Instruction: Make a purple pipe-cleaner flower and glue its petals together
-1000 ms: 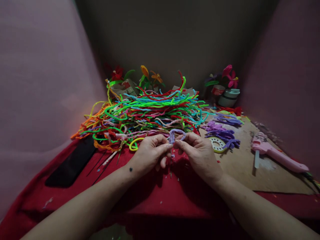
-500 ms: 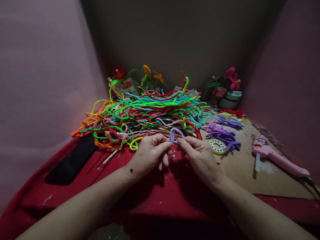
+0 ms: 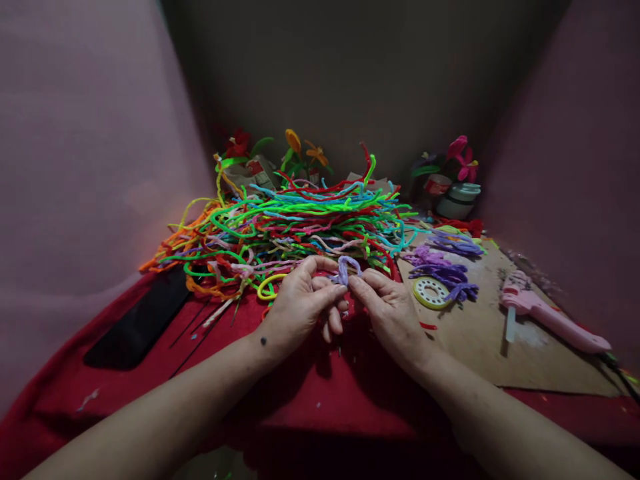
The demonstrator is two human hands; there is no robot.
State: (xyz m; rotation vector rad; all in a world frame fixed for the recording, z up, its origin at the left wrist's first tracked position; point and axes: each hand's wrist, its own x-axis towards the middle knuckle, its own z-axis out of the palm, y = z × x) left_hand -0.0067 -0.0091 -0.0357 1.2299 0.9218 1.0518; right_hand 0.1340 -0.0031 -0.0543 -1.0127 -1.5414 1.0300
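Observation:
A light purple pipe cleaner (image 3: 344, 268), bent into a small loop, is pinched between both hands above the red cloth. My left hand (image 3: 307, 299) grips its left side between thumb and fingers, with the lower fingers curled beneath. My right hand (image 3: 387, 308) pinches the right side of the loop, close to the left thumb. The fingertips hide the lower part of the loop. Just behind the hands lies a large heap of coloured pipe cleaners (image 3: 300, 217), with a yellow loop (image 3: 265, 287) at its front edge.
On the right, a cardboard sheet (image 3: 465, 347) bears a pink glue gun (image 3: 555, 317), a yellow-rimmed disc (image 3: 431, 293) and purple pipe cleaner bundles (image 3: 445, 273). A black phone (image 3: 135, 327) lies at left. Pipe cleaner flowers (image 3: 295, 143) and a lidded jar (image 3: 460, 200) stand behind.
My hands have drawn closer together, and the purple loop has become narrower and more tilted. The view has shifted slightly. Both hands still grip the pipe cleaner.

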